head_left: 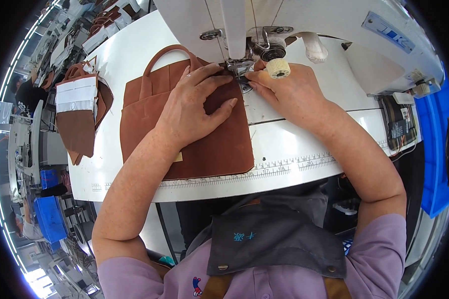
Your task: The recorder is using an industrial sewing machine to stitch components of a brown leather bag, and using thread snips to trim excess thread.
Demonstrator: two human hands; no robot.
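A brown leather bag panel [212, 144] with a curved top handle and a pocket lies flat on the white sewing table. Its upper right edge is at the presser foot [242, 66] of a white sewing machine. My left hand [194, 102] rests on the panel with spread fingers, thumb pointing right. Beside the needle area, my right hand [287, 89] has its fingers pinched together close to the panel's edge. The machine's parts and my own fingers hide what is between them. A small yellowish piece [178, 157] shows by my left forearm.
More brown leather pieces with a white lining [76, 107] lie at the table's left. The machine head [344, 30] overhangs the far side. A printed ruler [284, 167] runs along the near edge. A dark control box [398, 122] and blue bin [436, 149] are at right.
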